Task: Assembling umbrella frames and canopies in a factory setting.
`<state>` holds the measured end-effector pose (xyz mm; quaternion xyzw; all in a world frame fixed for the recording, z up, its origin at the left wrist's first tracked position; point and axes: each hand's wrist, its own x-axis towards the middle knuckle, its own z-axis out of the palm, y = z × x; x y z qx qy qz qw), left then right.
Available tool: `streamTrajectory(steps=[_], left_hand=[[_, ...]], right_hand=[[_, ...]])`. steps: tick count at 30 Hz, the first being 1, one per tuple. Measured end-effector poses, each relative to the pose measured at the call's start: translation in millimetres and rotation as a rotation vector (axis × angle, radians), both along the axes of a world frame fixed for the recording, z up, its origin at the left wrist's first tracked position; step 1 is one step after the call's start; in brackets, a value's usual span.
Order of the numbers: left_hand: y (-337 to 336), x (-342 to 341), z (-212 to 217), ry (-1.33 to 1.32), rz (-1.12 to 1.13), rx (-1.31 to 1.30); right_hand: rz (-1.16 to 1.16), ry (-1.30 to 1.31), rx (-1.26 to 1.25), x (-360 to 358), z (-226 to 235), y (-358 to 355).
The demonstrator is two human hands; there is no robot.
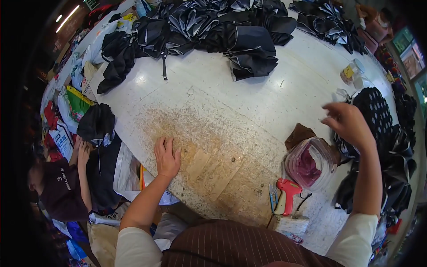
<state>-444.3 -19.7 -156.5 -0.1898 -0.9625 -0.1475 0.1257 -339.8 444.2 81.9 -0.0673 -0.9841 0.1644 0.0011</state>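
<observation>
My left hand (167, 156) lies on the worn brown patch of the white table (195, 89), fingers stretched out and holding nothing. My right hand (349, 122) is raised at the right side, its fingers bent and thumb apart, with nothing visible between them. Close to it is a pile of black fabric with a dotted piece (372, 109). Below and left of that hand stands a clear plastic tub (327, 155) with maroon material (307, 169) inside. In front of the tub lie a red tagging gun (291, 193) and blue-handled snips (272, 198).
Bunched black fabric with silver undersides (191, 22) lines the table's far edge. Clear jars (351, 71) stand at the far right. A small wrapped block (291, 224) lies near the front edge. A seated person (64, 187) is at the left beside bags; another person (376, 26) is far right.
</observation>
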Motion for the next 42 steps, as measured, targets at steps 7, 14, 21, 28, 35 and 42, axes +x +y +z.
streamTrajectory(steps=[7,14,21,28,35,42], left_hand=[[7.9,-5.8,10.1,-0.045,-0.016,0.025],[5.7,-14.8,12.2,-0.049,-0.052,0.137],[5.2,-12.9,7.4,0.016,-0.055,0.133],[-6.9,-4.5,8.0,0.056,-0.043,0.137],[-5.2,-3.2,5.8,-0.008,-0.102,0.353],[-49.4,54.6,0.6,-0.111,-0.322,0.507]], right_hand=[[-0.005,0.227,0.444,-226.2,-119.1,7.0],[0.004,-0.087,0.394,-306.7,-175.7,-6.4],[0.071,-0.107,0.262,-254.7,-196.4,-14.6],[0.224,-0.337,0.189,-111.4,-144.7,-114.0],[0.191,0.138,-0.014,-83.3,-130.6,-135.5],[0.246,-0.186,0.174,-6.5,-170.1,-255.5]])
